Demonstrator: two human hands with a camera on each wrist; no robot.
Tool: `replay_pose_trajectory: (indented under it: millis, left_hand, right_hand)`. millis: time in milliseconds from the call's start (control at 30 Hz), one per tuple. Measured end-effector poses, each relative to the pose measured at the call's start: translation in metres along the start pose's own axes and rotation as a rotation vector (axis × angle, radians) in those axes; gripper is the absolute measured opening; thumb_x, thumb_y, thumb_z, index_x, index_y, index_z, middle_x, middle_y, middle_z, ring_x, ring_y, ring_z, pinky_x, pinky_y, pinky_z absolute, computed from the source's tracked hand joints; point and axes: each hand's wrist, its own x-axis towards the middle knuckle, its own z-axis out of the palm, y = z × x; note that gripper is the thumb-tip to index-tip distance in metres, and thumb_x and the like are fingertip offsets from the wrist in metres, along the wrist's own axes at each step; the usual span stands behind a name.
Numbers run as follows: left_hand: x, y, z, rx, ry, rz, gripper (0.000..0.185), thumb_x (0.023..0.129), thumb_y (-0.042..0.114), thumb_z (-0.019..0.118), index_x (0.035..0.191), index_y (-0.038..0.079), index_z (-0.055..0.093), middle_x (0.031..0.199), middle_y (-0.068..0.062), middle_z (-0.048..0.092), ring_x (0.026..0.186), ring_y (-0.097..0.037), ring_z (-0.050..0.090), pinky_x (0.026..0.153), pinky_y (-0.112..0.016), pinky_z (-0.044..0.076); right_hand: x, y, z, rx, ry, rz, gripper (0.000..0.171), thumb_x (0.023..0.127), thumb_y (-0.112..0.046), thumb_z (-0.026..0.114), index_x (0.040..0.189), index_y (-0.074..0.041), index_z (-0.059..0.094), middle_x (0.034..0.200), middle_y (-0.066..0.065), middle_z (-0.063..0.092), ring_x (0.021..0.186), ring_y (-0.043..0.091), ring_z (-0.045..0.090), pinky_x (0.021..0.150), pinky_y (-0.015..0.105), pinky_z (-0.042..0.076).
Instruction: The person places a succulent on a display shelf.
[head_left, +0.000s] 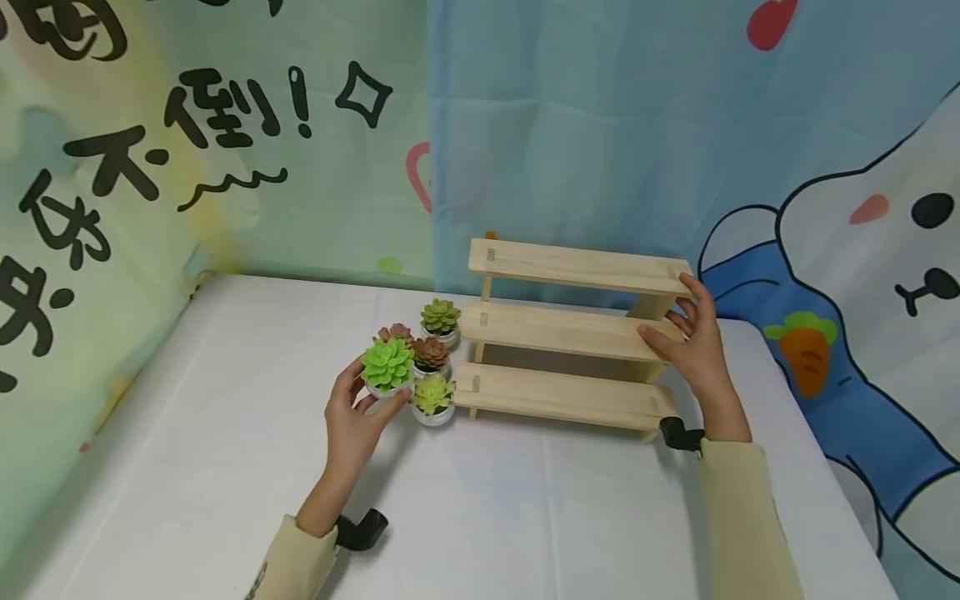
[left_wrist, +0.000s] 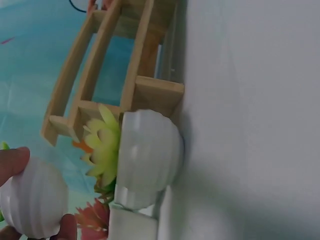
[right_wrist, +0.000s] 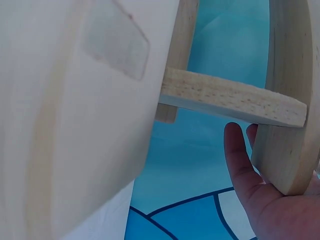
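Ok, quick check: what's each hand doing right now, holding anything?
Left hand: grips the bright green succulent pot.
Right hand: fingers straight, resting against the right end of the wooden shelf rack, gripping nothing.

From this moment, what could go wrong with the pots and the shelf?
1. The left hand grips the bright green succulent pot amid four tightly clustered pots; lifting it may topple the yellow-green one beside it.
2. The right hand only touches the right end of the wooden tiered shelf, so a bump at the other end might slide or pivot it on the white tablecloth.
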Motion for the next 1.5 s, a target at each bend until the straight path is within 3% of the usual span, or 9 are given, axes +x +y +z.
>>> replay_pose_trajectory:
  millis: [300, 400, 600, 867, 1067, 1200, 1500]
  left_hand:
    - [0.002, 0.017, 0.016, 0.054, -0.050, 0.135, 0.066, 0.077, -0.005, 0.079, 0.135, -0.009, 0.049, 0.129, -0.024, 0.051, 0.120, -0.036, 0.054, 0.085, -0.012, 0.048]
    - [0.005, 0.023, 0.021, 0.051, -0.076, 0.153, 0.066, 0.076, -0.005, 0.080, 0.134, -0.009, 0.050, 0.127, -0.024, 0.052, 0.119, -0.036, 0.055, 0.083, -0.011, 0.048]
    - [0.012, 0.036, 0.034, 0.028, -0.140, 0.147, 0.066, 0.076, -0.004, 0.080, 0.135, -0.009, 0.050, 0.131, -0.025, 0.051, 0.116, -0.037, 0.057, 0.082, -0.016, 0.051]
    - [0.029, 0.045, 0.057, 0.020, -0.257, 0.129, 0.063, 0.079, -0.003, 0.078, 0.134, -0.012, 0.048, 0.123, -0.027, 0.055, 0.110, -0.038, 0.061, 0.085, -0.031, 0.055]
    - [0.037, 0.055, 0.077, -0.031, -0.301, 0.110, 0.064, 0.078, -0.001, 0.079, 0.134, -0.010, 0.049, 0.126, -0.026, 0.055, 0.113, -0.037, 0.060, 0.086, -0.034, 0.056]
    - [0.042, 0.061, 0.088, -0.013, -0.296, 0.086, 0.067, 0.078, 0.003, 0.080, 0.137, -0.007, 0.049, 0.129, -0.024, 0.053, 0.115, -0.034, 0.058, 0.089, -0.040, 0.055]
    - [0.052, 0.072, 0.117, -0.038, -0.359, 0.097, 0.069, 0.080, 0.005, 0.080, 0.139, -0.007, 0.046, 0.135, -0.025, 0.049, 0.120, -0.036, 0.055, 0.092, -0.043, 0.053]
  right_hand:
    - [-0.002, -0.002, -0.006, 0.006, 0.009, 0.028, 0.093, 0.088, 0.005, 0.067, 0.158, -0.020, 0.012, 0.151, 0.023, 0.033, 0.125, 0.035, 0.041, 0.095, 0.039, 0.039]
    - [-0.003, -0.002, -0.007, 0.012, 0.012, 0.020, 0.093, 0.087, 0.006, 0.067, 0.157, -0.020, 0.012, 0.152, 0.023, 0.032, 0.126, 0.038, 0.040, 0.097, 0.041, 0.038]
    - [-0.003, -0.002, -0.011, 0.053, 0.004, 0.015, 0.093, 0.088, 0.007, 0.067, 0.158, -0.019, 0.011, 0.152, 0.024, 0.030, 0.130, 0.043, 0.036, 0.101, 0.048, 0.034]
    - [-0.003, 0.000, -0.012, 0.090, -0.017, -0.002, 0.093, 0.088, 0.007, 0.066, 0.158, -0.019, 0.010, 0.154, 0.025, 0.027, 0.133, 0.044, 0.033, 0.105, 0.056, 0.029]
    - [-0.003, 0.002, -0.011, 0.129, -0.010, -0.028, 0.091, 0.087, 0.010, 0.065, 0.157, -0.016, 0.012, 0.153, 0.026, 0.028, 0.132, 0.044, 0.033, 0.105, 0.052, 0.030]
    - [0.000, 0.003, -0.008, 0.139, -0.002, -0.022, 0.092, 0.087, 0.008, 0.066, 0.157, -0.018, 0.014, 0.152, 0.025, 0.029, 0.131, 0.042, 0.035, 0.104, 0.049, 0.032]
    - [-0.003, 0.004, -0.004, 0.165, 0.001, 0.000, 0.091, 0.086, 0.011, 0.065, 0.157, -0.015, 0.014, 0.151, 0.023, 0.032, 0.132, 0.039, 0.037, 0.102, 0.044, 0.035]
